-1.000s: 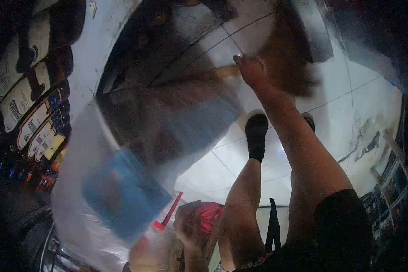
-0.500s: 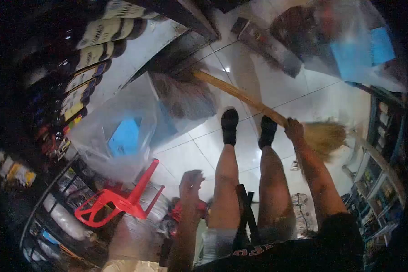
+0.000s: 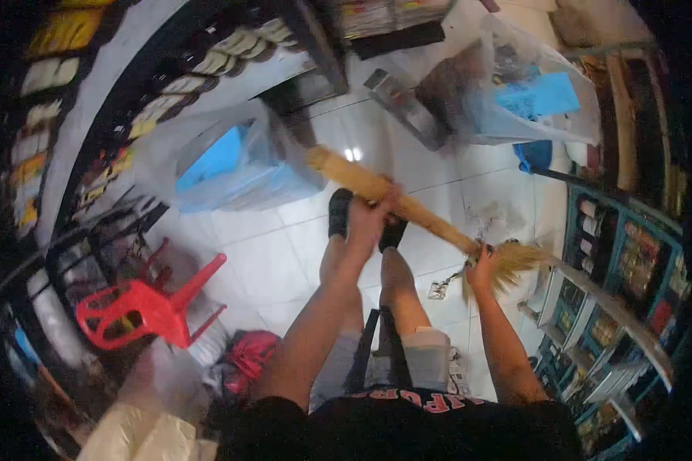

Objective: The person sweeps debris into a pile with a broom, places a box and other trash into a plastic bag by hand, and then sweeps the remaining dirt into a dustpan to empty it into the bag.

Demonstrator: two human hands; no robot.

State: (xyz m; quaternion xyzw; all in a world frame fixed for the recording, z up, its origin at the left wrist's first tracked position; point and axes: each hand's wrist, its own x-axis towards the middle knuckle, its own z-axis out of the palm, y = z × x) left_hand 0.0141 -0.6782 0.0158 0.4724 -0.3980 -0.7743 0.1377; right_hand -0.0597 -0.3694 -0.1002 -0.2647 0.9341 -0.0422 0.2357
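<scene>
A straw broom lies slantwise across the middle of the head view, above the floor. Its pale handle end points to the upper left and its bristles fan out at the right. My left hand is closed round the handle near its middle, over my feet. Close to the bristles, my right hand grips the lower part of the broom. Something small and light-coloured shows below the broom near my right hand, too blurred to name.
A red plastic stool lies tipped at the left. Clear plastic bags with blue contents stand at the left and upper right. A metal ladder-like frame and teal shelves line the right. White floor tiles lie between.
My left hand has come up from beside my leg and taken hold of the broom handle. My right hand still grips the broom near the bristles. The view has shifted.
</scene>
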